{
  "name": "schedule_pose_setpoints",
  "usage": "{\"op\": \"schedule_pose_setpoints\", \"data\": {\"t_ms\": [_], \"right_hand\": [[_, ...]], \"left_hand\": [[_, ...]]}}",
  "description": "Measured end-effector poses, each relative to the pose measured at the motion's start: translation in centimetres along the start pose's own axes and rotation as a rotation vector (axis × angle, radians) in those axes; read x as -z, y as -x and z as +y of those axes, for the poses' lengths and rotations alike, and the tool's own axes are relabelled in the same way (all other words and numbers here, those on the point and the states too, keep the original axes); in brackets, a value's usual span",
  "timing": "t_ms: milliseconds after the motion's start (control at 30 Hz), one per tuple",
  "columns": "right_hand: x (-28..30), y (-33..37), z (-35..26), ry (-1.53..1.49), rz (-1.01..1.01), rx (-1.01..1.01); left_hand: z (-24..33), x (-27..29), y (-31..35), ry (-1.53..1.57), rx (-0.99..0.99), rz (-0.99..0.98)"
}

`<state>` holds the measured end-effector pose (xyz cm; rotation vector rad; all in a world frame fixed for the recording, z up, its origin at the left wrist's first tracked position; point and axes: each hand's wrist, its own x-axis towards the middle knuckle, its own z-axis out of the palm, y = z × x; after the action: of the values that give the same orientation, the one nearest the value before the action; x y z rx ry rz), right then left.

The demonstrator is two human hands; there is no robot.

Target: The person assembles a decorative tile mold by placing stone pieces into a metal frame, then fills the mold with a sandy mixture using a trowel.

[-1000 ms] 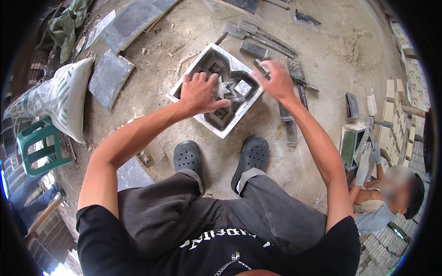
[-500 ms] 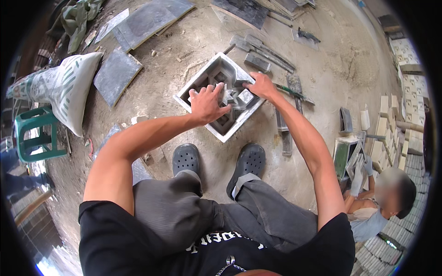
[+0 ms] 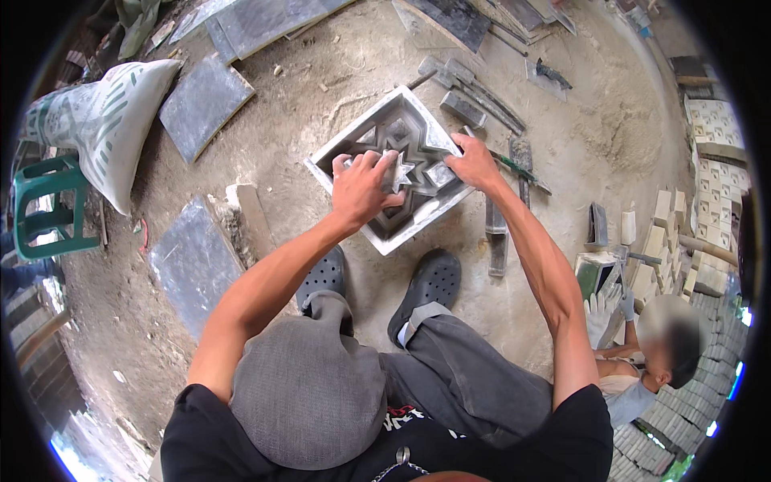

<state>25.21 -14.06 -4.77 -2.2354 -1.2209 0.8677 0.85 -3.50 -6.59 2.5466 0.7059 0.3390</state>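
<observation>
A square grey mould (image 3: 438, 210) with a raised star and small blocks inside lies tilted cornerwise on the ground ahead of my feet. My left hand (image 3: 363, 189) reaches over its near left wall, fingers apart and bent, thumb spread away. Its fingertips are at the raised star (image 3: 405, 170) in the middle; their exact contact is hard to make out. At the right corner, my right hand (image 3: 475, 165) is closed on the mould's wall, with some fingers hidden. A green-handled tool (image 3: 514, 166) lies just beyond that hand.
Metal bars (image 3: 490, 104) and a small block (image 3: 463, 109) lie past the mould. Flat boards (image 3: 207, 107) and a filled white sack (image 3: 120, 128) are at left, beside a green stool (image 3: 52, 205). At right a gloved co-worker (image 3: 634, 361) sits near stacked pale blocks (image 3: 662, 241).
My view has shifted. My left hand's fingers are bent more over the mould's middle, and more of the raised star shows. The right hand stays at the corner. The co-worker's gloved hand has opened out.
</observation>
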Motion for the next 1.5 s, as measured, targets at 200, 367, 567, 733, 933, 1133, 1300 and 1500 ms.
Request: {"op": "schedule_pose_setpoints", "data": {"t_ms": [200,367,567,733,933,1133,1300,1500], "right_hand": [[0.8,2.9,-6.3,0.069,0.019,0.052],[-0.2,4.6,-8.6,0.058,0.099,0.098],[-1.0,6.9,-12.0,0.094,0.120,0.050],[-0.2,7.7,-15.0,0.225,0.129,0.111],[2.2,7.9,-15.4,0.402,0.186,0.112],[2.6,6.0,-14.2,0.474,0.376,0.232],[1.5,6.4,-13.8,0.497,0.349,0.153],[-1.6,7.8,-13.0,0.496,0.396,0.284]], "left_hand": [[-1.4,0.0,2.4,0.085,-0.041,0.174],[-1.9,-0.7,4.7,0.072,-0.005,0.267],[-2.6,-1.2,6.2,0.080,-0.014,0.322],[-1.9,-2.0,6.6,0.194,0.013,0.391],[-0.3,-3.0,2.9,0.307,-0.051,0.517],[-1.0,-5.6,-2.2,0.377,-0.079,0.541],[-1.2,-8.0,-2.0,0.423,-0.059,0.487],[-1.6,-7.7,0.6,0.409,-0.069,0.433]]}}
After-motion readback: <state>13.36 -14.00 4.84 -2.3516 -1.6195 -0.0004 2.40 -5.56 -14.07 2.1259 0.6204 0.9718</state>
